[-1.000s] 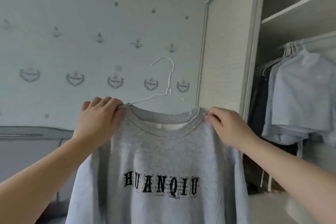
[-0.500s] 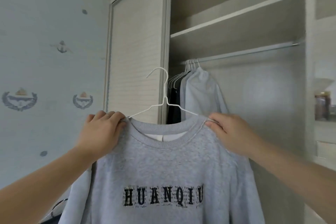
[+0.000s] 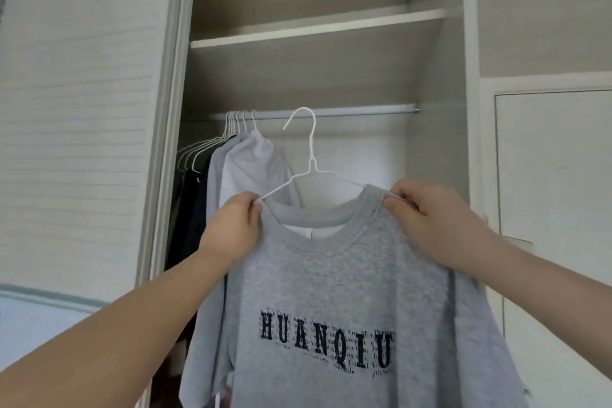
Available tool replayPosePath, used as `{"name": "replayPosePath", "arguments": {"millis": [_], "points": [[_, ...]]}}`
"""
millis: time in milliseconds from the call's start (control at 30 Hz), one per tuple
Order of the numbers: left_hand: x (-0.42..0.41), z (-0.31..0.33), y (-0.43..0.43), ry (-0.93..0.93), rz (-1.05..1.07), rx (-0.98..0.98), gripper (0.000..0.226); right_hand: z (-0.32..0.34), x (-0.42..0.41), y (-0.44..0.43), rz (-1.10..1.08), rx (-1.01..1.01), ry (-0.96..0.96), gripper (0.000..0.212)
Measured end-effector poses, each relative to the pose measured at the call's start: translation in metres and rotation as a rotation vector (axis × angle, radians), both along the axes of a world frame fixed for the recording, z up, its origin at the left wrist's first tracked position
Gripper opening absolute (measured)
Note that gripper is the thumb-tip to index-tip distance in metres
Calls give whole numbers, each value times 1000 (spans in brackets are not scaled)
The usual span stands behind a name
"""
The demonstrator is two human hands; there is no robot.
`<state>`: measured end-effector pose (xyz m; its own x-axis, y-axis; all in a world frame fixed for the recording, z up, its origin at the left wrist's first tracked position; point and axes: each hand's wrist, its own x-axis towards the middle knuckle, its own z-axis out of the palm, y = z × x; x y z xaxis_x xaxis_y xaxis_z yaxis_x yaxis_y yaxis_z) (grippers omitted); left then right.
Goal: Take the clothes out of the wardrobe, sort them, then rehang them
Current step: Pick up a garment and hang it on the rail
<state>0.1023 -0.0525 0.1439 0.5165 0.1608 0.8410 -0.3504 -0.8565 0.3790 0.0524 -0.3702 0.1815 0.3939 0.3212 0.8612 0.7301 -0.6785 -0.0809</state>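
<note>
- The left hand (image 3: 231, 228) is closed on the left shoulder of a grey sweatshirt (image 3: 331, 275). Its fingers curl over the cloth and over the end of the hanger arm beneath it.
- The right hand (image 3: 430, 222) pinches the right shoulder in the same way, thumb under and fingers over the seam.
- The sweatshirt hangs between the two hands in front of the open wardrobe (image 3: 298, 76). Its front faces the camera and shows the black word HUANQIU.
- It sits on a white wire hanger (image 3: 312, 162), whose arms go into the neck opening.
- The hanger's hook reaches up to the height of the rail (image 3: 364, 112); I cannot tell whether it is over the rail.
- At the rail's left end hang other clothes (image 3: 238, 172), pale and dark, bunched on white hangers.
- A shelf (image 3: 314, 31) crosses the wardrobe above the rail.
- A ribbed sliding door (image 3: 82, 109) stands at the wardrobe's left edge.
</note>
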Motion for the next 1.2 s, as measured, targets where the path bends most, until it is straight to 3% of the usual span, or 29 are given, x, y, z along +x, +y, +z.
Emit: {"name": "replayPosePath", "arguments": {"millis": [233, 433, 600, 900, 1200], "points": [[111, 26, -57, 79, -310, -133, 57, 33, 47, 0, -157, 75, -34, 36], [184, 31, -98, 147, -510, -241, 61, 53, 94, 7, -259, 166, -11, 34], [233, 40, -126, 203, -731, -244, 67, 78, 132, 17, -406, 225, -18, 41], [312, 68, -179, 323, -925, -221, 84, 116, 209, 25, -665, 325, 24, 33], [371, 102, -219, 270, -1094, -104, 92, 148, 258, 14, -880, 342, -46, 28]]}}
